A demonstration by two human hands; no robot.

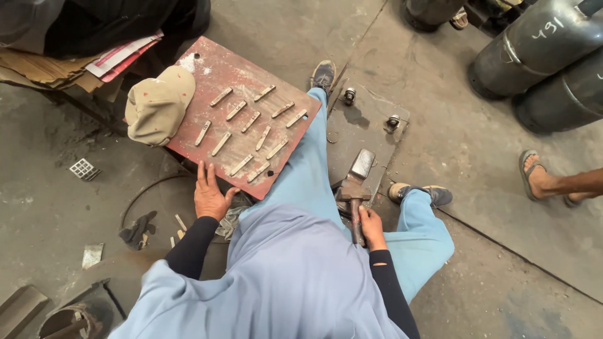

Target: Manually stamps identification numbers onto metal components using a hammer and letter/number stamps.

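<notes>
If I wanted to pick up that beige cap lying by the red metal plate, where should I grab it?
Probably by the brim of the beige cap, coming from its lower left, away from the red plate. The brim is the stiffer, flatter edge and juts out past the plate with open floor beside it, while the crown partly rests on the plate near the small metal strips.

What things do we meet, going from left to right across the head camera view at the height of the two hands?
Small metal grid → dark glove → left hand on the red plate → hammer in the right hand → sandalled foot of another person.
</notes>
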